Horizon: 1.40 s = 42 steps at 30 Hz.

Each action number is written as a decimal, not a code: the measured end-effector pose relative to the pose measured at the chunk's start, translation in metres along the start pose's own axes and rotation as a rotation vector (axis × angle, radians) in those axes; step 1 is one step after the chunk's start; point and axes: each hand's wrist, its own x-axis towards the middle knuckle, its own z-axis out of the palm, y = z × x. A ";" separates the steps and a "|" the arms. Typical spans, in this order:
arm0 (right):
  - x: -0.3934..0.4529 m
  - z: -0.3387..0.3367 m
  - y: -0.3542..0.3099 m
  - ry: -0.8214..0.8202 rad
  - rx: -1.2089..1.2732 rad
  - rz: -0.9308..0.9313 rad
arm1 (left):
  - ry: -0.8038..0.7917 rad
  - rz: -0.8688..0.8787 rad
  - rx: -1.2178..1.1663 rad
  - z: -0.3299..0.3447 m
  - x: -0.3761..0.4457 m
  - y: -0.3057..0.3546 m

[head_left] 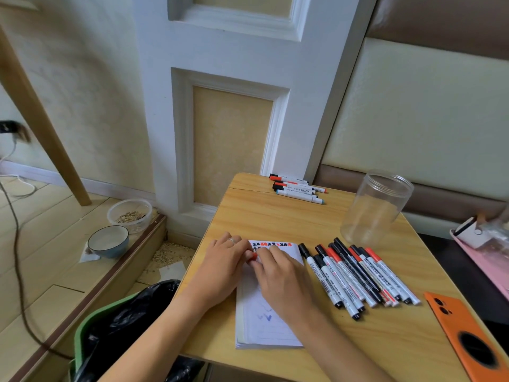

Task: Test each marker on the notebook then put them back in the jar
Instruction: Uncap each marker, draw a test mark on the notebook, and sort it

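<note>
A white lined notebook (265, 329) lies open on the wooden table (275, 219), with blue scribbles low on the page. Both hands meet over its top. My left hand (223, 261) and my right hand (278, 274) hold a red marker (254, 257) between their fingertips; only a small red bit of it shows. To the right of the notebook lie several black and red whiteboard markers (355, 274) side by side. Behind them stands a clear, empty plastic jar (376, 208). A second small group of markers (298, 188) lies at the table's far edge.
An orange phone (468, 337) lies at the table's right front corner. A pink case with a white device (479, 238) sits off the right edge. Left of the table are a green bin with a black bag (121, 326) and two bowls (110, 241) on the floor.
</note>
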 end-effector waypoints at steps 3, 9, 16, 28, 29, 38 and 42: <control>0.001 -0.003 -0.001 -0.017 -0.055 -0.003 | -0.010 0.006 0.013 0.000 0.001 0.000; 0.004 -0.013 -0.004 -0.087 -0.027 0.020 | -0.004 0.040 0.022 -0.002 0.001 0.001; 0.004 -0.016 -0.003 -0.204 -0.008 0.102 | 0.023 0.054 0.008 -0.003 0.002 0.001; 0.002 -0.012 -0.003 -0.322 0.082 0.194 | 0.167 -0.287 -0.199 -0.007 0.022 -0.014; 0.003 -0.013 -0.003 -0.331 0.099 0.198 | 0.128 -0.307 -0.189 -0.006 0.027 -0.014; 0.005 -0.019 -0.006 -0.353 0.155 0.224 | -0.120 -0.333 -0.093 0.025 0.084 -0.019; 0.005 -0.018 -0.006 -0.350 0.155 0.215 | -0.165 -0.299 0.017 0.031 0.089 -0.025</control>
